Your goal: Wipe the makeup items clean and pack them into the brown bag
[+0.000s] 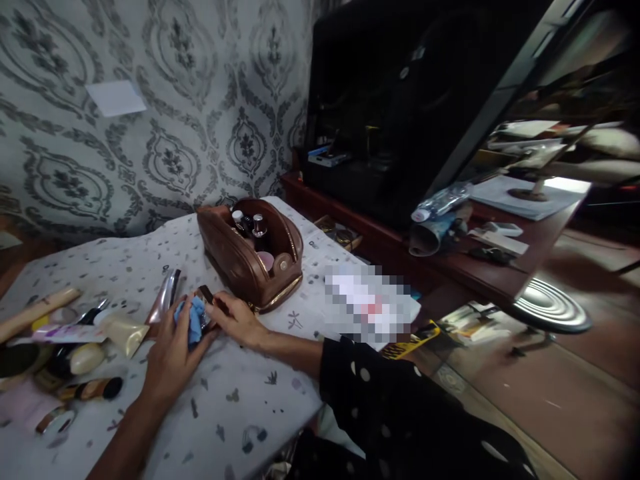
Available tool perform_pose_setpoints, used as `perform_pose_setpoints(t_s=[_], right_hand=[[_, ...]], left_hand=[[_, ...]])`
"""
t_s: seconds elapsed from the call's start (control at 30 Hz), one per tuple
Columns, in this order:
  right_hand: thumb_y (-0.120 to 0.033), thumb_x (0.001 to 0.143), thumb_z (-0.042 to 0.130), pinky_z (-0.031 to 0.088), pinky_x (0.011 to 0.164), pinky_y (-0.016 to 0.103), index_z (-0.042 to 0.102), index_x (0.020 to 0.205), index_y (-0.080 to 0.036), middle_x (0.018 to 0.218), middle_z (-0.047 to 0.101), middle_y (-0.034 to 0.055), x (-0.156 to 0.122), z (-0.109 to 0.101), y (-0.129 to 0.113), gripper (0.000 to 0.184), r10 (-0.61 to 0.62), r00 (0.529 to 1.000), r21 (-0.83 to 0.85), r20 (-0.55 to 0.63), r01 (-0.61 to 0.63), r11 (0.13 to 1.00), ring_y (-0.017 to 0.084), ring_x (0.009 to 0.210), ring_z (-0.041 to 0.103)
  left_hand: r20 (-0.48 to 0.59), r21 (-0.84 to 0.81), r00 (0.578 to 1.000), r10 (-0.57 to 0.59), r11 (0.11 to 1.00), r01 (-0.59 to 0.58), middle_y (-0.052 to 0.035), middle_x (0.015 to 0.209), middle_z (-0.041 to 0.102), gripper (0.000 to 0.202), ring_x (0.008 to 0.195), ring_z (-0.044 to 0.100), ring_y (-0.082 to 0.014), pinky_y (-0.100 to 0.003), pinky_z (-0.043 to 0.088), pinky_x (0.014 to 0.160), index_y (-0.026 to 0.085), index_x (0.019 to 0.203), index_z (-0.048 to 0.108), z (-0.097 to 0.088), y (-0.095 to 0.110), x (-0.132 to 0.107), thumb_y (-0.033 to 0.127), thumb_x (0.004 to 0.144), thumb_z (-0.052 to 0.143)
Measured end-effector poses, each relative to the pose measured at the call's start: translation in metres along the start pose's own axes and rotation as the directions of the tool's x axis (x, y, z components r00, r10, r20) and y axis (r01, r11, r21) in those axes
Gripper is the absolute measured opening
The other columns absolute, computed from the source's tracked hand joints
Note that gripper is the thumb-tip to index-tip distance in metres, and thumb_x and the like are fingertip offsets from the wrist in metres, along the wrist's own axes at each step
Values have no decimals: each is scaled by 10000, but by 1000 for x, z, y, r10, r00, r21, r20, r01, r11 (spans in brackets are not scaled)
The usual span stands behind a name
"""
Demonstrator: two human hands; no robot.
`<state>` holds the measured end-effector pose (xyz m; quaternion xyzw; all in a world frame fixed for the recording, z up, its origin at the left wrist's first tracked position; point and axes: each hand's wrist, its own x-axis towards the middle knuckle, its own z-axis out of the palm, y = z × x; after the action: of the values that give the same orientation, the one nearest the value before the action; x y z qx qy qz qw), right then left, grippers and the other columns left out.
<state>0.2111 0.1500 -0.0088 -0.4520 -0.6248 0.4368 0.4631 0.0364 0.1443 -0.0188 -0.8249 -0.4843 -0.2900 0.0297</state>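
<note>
left hand (173,353) clenched around a blue cloth (193,321), bunched up and pressed against a small dark item (207,297). right hand (239,320) grasping that item from the other side, fingers (220,308) curled on its edge. both hands sit low over the surface (240,400), just in front of the open brown pouch (250,257). can't tell exactly what the item is, mostly hidden by cloth and fingers; looks like a small cosmetic case or bottle.

handling guess: the cloth is soft and light, crumples easily, grab anywhere. the item looks hard, smooth and light, probably slippery, so best pinched on its two narrow sides rather than the flat face. may be fragile if it has glass.

pouch stands upright, unzipped, small bottles (257,227) with caps poking out. left of the hands lies a scatter of tubes (123,333) and makeup pieces, near but apart from the left hand. a silver tube (165,297) lies just beside the cloth.
</note>
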Motion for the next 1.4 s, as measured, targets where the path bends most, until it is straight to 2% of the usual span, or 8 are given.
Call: perform_pose_setpoints(t_s=[0.2,0.4,0.57,0.73,0.87,1.07,1.27,1.4], right_hand=[[-426,937,506,406,639,243,520,818,-187,707,469,-40,1,1,4,267,16,1000,34,3,-16,999,124,699,496],[-566,889,535,467,574,248,519,847,-201,713,501,-33,5,4,12,368,127,990,197,53,-135,971,130,640,553],[-587,850,563,464,638,243,531,764,-196,689,490,-37,7,4,13,402,58,998,162,-2,-57,985,124,683,508],[-656,786,593,513,613,282,552,824,-204,743,536,-18,7,4,14,455,124,990,294,66,-138,946,156,692,560],[-681,764,613,528,624,301,559,821,-199,753,551,-8,8,4,14,489,128,988,283,85,-147,948,168,692,580],[-664,772,632,503,609,277,573,833,-191,765,571,12,6,2,11,481,119,990,252,80,-136,958,167,683,577],[-630,762,658,502,608,272,585,824,-202,751,551,9,5,1,5,439,111,989,253,102,-134,958,167,683,553],[-588,759,684,518,657,283,612,826,-206,783,592,25,3,-1,-5,394,63,991,249,119,-91,964,184,735,571]], left_hand=[[-33,84,993,113,990,-110,-179,1401,491,605,1274,512,-344,-473,493,994,193,1483,381,1,-1,-1,501,965,434],[-55,73,980,190,980,-186,-146,1333,550,458,1197,569,-305,-415,518,956,231,1403,501,1,-2,-3,361,963,483],[-104,54,965,241,970,-236,-152,1264,578,429,1130,587,-279,-404,522,942,173,1321,562,-2,4,0,392,954,520],[-86,15,981,176,984,-176,-145,1191,587,371,1098,578,-249,-391,522,921,158,1290,578,-2,6,1,316,998,411],[-70,-55,990,126,990,-130,-139,1134,594,389,1051,576,-232,-379,506,923,153,1338,534,-4,7,1,283,1013,364],[-30,-153,999,-44,987,39,-118,1079,601,379,1015,578,-236,-375,498,894,184,1312,552,-8,5,3,295,1012,348],[-115,-251,978,-172,958,139,-133,1201,613,354,1142,575,-243,-413,458,1018,190,1273,562,-5,-1,5,295,1008,353],[-92,-378,957,-274,899,220,-127,1285,623,371,1220,564,-249,-429,419,1076,192,1305,544,-5,-5,7,312,1003,366]])
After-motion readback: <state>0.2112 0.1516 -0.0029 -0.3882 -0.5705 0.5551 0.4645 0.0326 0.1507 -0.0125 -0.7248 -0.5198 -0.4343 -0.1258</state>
